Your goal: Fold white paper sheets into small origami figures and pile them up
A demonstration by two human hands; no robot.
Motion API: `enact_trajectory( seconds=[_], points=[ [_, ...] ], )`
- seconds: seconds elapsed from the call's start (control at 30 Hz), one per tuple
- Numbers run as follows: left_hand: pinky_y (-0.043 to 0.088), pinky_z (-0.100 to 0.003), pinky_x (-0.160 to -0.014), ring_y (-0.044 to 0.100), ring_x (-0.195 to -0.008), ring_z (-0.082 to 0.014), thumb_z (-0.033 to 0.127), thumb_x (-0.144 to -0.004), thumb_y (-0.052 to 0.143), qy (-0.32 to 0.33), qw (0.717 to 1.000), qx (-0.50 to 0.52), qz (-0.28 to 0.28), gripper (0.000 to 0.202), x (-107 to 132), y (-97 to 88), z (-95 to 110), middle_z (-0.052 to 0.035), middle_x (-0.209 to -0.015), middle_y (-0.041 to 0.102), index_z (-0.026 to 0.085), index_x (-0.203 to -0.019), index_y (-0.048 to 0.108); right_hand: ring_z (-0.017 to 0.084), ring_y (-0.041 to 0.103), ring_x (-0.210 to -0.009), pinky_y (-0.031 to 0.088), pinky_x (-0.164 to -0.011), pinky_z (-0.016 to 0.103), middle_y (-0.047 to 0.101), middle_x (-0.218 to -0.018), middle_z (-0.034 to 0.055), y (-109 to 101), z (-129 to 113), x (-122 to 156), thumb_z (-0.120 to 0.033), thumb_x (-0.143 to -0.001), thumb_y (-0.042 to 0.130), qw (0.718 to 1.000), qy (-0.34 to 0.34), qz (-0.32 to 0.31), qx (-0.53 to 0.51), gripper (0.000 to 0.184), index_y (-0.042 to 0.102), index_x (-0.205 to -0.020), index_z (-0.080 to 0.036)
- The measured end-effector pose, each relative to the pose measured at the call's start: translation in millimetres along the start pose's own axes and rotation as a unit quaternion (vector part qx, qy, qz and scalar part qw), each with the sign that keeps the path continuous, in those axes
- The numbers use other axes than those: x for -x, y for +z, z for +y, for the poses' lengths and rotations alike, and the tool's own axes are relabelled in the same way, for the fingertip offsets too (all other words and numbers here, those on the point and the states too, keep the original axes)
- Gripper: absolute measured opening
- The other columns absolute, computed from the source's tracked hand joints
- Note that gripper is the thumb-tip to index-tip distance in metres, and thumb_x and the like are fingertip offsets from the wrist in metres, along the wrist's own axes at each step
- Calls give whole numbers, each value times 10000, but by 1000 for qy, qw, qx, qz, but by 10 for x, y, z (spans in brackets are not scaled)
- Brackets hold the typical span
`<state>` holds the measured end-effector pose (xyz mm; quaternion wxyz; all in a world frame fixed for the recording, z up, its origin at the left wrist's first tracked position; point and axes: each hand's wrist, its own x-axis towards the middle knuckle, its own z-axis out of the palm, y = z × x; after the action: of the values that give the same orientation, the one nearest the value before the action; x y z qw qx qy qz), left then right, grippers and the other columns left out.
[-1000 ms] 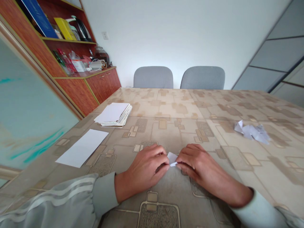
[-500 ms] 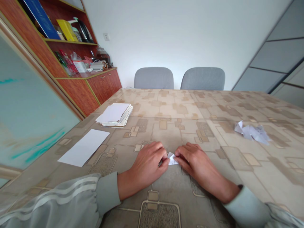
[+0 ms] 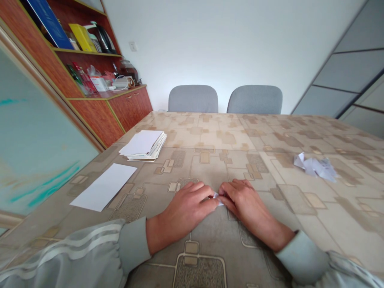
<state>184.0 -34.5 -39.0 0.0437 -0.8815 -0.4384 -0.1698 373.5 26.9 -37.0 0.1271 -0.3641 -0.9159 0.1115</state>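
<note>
White folded paper point(image 3: 218, 199), pinched between left hand point(image 3: 186, 205) and right hand point(image 3: 246, 203), both resting on patterned tabletop point(image 3: 300, 228)

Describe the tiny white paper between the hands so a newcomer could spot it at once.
On the patterned tabletop, find where the left hand and right hand meet. The small folded white paper sits between them, mostly hidden. Unlike the flat sheet, stack and crumpled paper nearby, it alone is held.

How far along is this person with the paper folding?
Done, it seems: a loose heap of creased white paper on the right. In hand: a small folded paper pinched between the left hand and right hand. Left, by the look of it: a flat white sheet and a paper stack.
</note>
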Motion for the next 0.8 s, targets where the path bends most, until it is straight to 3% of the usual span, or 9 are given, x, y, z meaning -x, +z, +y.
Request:
enact_trajectory(
  seconds=[0.07, 0.2, 0.37, 0.47, 0.67, 0.73, 0.8],
  points=[
    [378, -317, -711, 519, -814, -184, 234, -1022, 401, 34, 999, -19, -2, 258, 10, -8, -11, -18, -859, 614, 188, -928, 636, 195, 606, -745, 411, -793, 359, 657, -765, 36, -1, -3, -8, -284, -919, 612, 1000, 3, -3, -1, 162, 625, -800, -174],
    [364, -309, -644, 498, -715, -167, 218, -1029, 373, 42, 998, -49, 11, 327, 20, 2, 1, -13, -778, 595, 163, -843, 635, 193, 592, -752, 407, -786, 350, 652, -777, 39, -18, 3, -1, -263, -925, 602, 1000, -5, 10, 1, 137, 633, -829, -171],
    [361, -304, -610, 492, -662, -165, 198, -1007, 412, 22, 998, -59, 25, 343, 28, 57, 14, -11, -711, 568, 163, -721, 598, 201, 550, -854, 383, -790, 339, 645, -825, 29, -140, -6, 74, -300, -963, 537, 993, -114, 22, -9, 197, 654, -836, -205],
    [384, -288, -631, 517, -670, -161, 191, -982, 460, -16, 999, -23, 29, 321, 19, 92, -1, -15, -703, 577, 162, -693, 596, 211, 540, -907, 367, -840, 364, 651, -869, 23, -205, -20, 105, -303, -938, 579, 990, -143, -1, -8, 121, 659, -902, -220],
    [408, -231, -637, 568, -708, -141, 119, -915, 529, -123, 977, 157, 70, 154, -13, 58, -11, -5, -738, 617, 170, -828, 645, 209, 534, -860, 363, -806, 359, 649, -820, 33, -152, 7, 95, -224, -961, 531, 990, -133, 32, -16, 158, 682, -917, -210],
    [422, -243, -676, 579, -755, -156, 189, -920, 570, -111, 977, 170, 69, 89, -12, 21, -6, -21, -789, 637, 162, -898, 652, 202, 529, -833, 364, -788, 351, 642, -808, 31, -125, 22, 100, -218, -968, 514, 990, -125, 44, -46, 172, 675, -911, -201],
    [430, -256, -708, 582, -787, -169, 266, -944, 565, -87, 980, 168, 61, 147, -8, -9, -7, -36, -823, 645, 157, -946, 664, 193, 530, -815, 365, -777, 342, 639, -803, 24, -117, 27, 111, -224, -973, 508, 989, -121, 46, -73, 173, 669, -911, -201]
  ],
)
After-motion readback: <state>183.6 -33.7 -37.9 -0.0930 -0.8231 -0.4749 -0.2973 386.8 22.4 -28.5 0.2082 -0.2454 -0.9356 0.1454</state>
